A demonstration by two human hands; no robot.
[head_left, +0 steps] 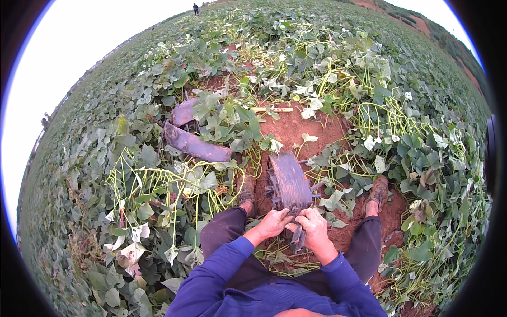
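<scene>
Leafy green vines [84,174] cover a wide field, thinning to a patch of bare reddish soil [296,129] just beyond the dark bundle [290,179]; far past it, near the top edge, a distant person [196,9] stands upright. That bundle, which looks like folded plastic film smeared with soil, lies lengthwise in front of the person, between the left shoe [246,190] and the right shoe [378,190]; ragged strips stick out from its sides; the left hand [273,223] and the right hand [313,228] meet at its near end, both clenched with fingers pinching the gathered material, and a short loose tail [298,239] pokes out below them; whether that tail is knotted or only twisted, I cannot tell. Left of the bundle and well apart from it, two more dark pieces lie among the leaves, a long curved piece [196,146] and, behind it, a partly hidden piece [185,112]; a pale stick [272,110] lies beyond the bundle on the soil. As a judgement, the material could tear if it is brittle and pulled too hard; a weak pinch could let the folds spring loose; the jutting strips could snag on stems nearby and drag the bundle askew.
</scene>
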